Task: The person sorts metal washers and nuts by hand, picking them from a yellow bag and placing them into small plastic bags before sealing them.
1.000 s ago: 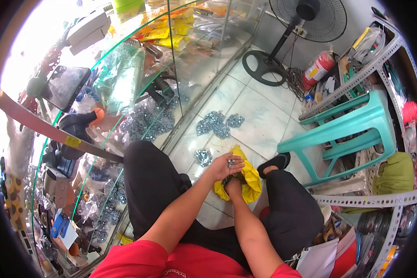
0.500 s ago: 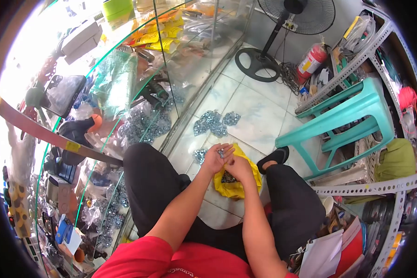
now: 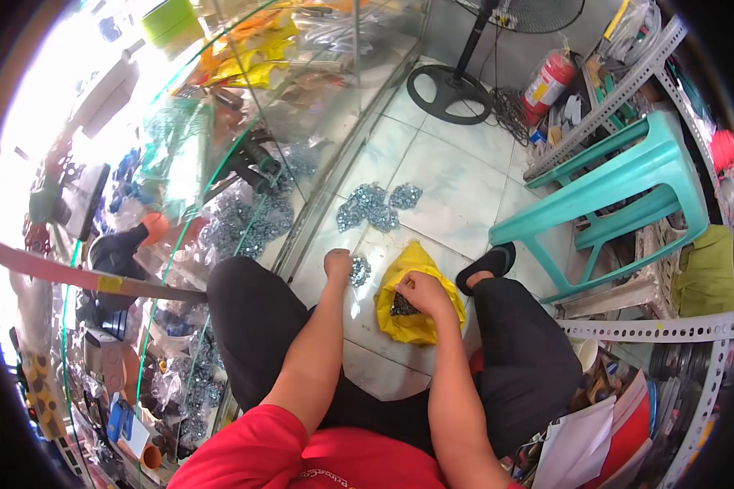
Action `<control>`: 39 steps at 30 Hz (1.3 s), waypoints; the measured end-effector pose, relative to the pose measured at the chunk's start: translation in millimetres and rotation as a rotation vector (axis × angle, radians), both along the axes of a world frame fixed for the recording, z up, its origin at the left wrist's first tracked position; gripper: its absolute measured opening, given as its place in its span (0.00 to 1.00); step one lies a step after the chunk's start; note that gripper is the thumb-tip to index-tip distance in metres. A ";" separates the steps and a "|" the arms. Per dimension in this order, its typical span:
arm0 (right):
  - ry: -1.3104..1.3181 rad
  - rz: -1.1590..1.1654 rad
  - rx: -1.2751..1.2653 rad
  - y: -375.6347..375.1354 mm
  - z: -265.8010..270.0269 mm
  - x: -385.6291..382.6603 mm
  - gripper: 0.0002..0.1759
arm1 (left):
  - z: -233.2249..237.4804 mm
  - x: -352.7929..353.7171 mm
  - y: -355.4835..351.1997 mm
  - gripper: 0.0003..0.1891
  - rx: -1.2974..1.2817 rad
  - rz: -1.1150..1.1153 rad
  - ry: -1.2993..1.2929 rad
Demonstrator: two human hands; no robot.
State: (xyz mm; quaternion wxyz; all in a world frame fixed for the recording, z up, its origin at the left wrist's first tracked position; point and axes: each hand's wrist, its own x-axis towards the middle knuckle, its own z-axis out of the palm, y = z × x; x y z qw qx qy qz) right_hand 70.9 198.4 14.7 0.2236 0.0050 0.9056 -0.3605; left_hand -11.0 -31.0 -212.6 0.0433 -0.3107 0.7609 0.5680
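Note:
My left hand (image 3: pixel 338 264) is closed just above the floor, left of a small clear bag of shiny metal pieces (image 3: pixel 359 270); what its fingers hold, if anything, is hidden. At the mouth of a yellow bag (image 3: pixel 401 328), my right hand (image 3: pixel 417 292) has curled fingers over the dark metal pieces (image 3: pixel 402 306) inside. Whether it grips any of them is too small to tell. Farther forward on the tiles lie more clear bags of shiny pieces (image 3: pixel 369 207).
A glass display case (image 3: pixel 310 191) with bagged goods runs along the left. On the right stand a green plastic stool (image 3: pixel 587 208) and a metal rack (image 3: pixel 652 328). A fan base (image 3: pixel 450 94) and a red fire extinguisher (image 3: pixel 547 86) are at the back.
My hands, together over the yellow bag before, are now apart. The left has moved left beside the small clear bag and closed; the right has moved slightly to the bag's opening.

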 end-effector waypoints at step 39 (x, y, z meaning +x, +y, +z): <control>-0.008 -0.084 -0.098 -76.8 -75.1 -65.0 0.15 | 78.1 34.4 14.5 0.14 -0.378 0.033 -0.122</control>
